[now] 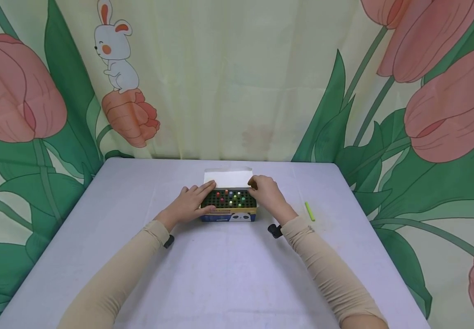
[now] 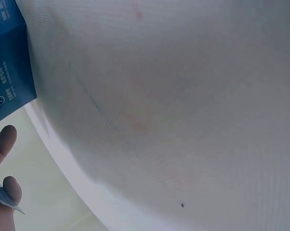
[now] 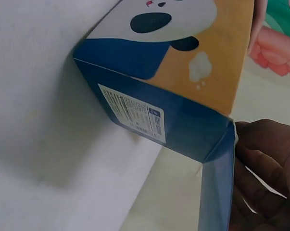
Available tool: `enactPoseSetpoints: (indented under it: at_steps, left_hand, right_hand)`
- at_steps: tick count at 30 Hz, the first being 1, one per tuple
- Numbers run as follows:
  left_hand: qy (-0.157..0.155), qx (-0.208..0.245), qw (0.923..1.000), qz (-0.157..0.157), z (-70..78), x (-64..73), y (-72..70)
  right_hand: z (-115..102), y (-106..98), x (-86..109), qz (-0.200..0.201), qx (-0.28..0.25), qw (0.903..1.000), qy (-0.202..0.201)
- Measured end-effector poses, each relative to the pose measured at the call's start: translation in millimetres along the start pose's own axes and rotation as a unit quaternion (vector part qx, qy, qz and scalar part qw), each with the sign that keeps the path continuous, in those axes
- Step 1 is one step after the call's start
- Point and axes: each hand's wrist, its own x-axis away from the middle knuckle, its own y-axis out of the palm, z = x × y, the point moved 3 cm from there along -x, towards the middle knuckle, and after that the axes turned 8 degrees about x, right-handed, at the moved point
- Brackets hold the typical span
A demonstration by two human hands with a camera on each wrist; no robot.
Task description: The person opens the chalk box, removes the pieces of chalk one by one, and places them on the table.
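Two beige sleeves (image 1: 115,272) rise from the bottom edge of my head feed over a pale lilac tablecloth (image 1: 216,278), each with a small black device (image 1: 275,230) at the wrist. Just beyond the cuffs I see the left hand (image 1: 188,203) in the middle of the frame, its fingers extended and resting along the left side of the box (image 1: 222,217), the thumb at the front edge. To the right of the right forearm, a light-green stick (image 1: 309,211) lies on the cloth, apart from the box. The box stands at frame centre — its blue and yellow front bearing a panda print (image 1: 241,217) — and in its top I make out a black grid (image 1: 209,201) with several coloured stick ends (image 1: 218,194) in its holes. The right hand (image 1: 269,192) is at the box's back right corner, fingers curled; my right wrist feed shows the fingertips against that corner, above a barcode label (image 3: 132,115), but I cannot tell whether they grip anything. Behind the grid, the white inside of the raised lid (image 1: 229,177) shows. Farthest off hangs a cream curtain (image 1: 229,82) — pink tulips (image 1: 15,87) left and right, a white rabbit (image 1: 115,55) upper left.
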Motion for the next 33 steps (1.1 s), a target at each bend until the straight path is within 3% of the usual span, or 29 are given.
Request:
enactPoseSetpoints:
  at_steps: [9, 17, 27, 33]
  left_hand:
    - [-0.005, 0.002, 1.0000, -0.003, 0.0, -0.6, 2.6]
    - [-0.005, 0.001, 1.0000, -0.007, -0.4, -0.1, 1.5]
    - [0.003, 0.002, 1.0000, 0.005, 1.1, 1.2, -0.6]
    - [0.003, 0.003, 1.0000, 0.004, 1.4, 1.2, -1.1]
  right_hand:
    - [-5.7, 13.8, -0.2, -0.029, 0.042, 0.9986, -0.014]
    - [-14.4, 18.7, 4.6, -0.026, 0.105, 0.9925, -0.057]
    - [-14.2, 13.8, 7.2, -0.076, 0.100, 0.9886, -0.083]
    - [-11.7, 12.2, 9.9, -0.087, 0.093, 0.9881, -0.087]
